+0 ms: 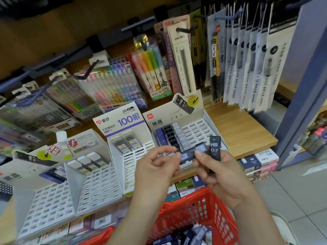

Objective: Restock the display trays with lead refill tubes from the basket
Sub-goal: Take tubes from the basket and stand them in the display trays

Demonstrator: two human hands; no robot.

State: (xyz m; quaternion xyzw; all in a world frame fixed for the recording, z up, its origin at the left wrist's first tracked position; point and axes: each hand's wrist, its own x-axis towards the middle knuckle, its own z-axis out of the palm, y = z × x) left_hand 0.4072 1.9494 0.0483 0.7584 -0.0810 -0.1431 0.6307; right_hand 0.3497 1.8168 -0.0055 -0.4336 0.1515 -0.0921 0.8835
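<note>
Lead refill tubes, small dark plastic ones [190, 153], sit mid-frame pinched between both hands: left hand [157, 167] grips one end, right hand [217, 171] clutches several above the red mesh basket [191, 209].

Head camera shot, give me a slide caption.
Both hands hold lead refill tubes above a red basket, facing display trays.

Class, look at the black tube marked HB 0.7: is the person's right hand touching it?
Touching. The head view shows the right hand wrapped round the lower end of the black tube, which stands upright out of its grip.
</note>
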